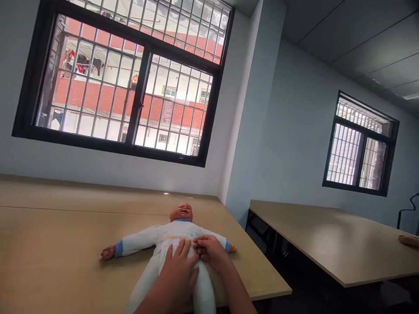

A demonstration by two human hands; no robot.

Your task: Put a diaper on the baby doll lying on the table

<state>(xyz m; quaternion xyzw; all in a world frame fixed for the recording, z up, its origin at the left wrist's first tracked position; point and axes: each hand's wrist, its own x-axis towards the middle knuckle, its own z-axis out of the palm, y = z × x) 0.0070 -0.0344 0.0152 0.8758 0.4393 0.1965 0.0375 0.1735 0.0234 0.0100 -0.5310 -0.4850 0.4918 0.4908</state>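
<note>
A baby doll (166, 233) in a white suit with blue cuffs and collar lies face up on the wooden table (65, 244), arms spread, head toward the window. My left hand (178, 270) rests on the doll's lower belly, its fingers apart and pointing toward the chest. Beside it, my right hand (211, 250) has its fingers bent and pinched together at the doll's waist, on the cloth; what lies between the fingertips is too small to make out. Faint coloured marks show on the front of the suit.
The table's right edge runs close beside the doll's arm. Across a gap stands a second table (314, 231), with part of another person's hand (409, 241) at its far right. A barred window (137, 96) is in the wall behind.
</note>
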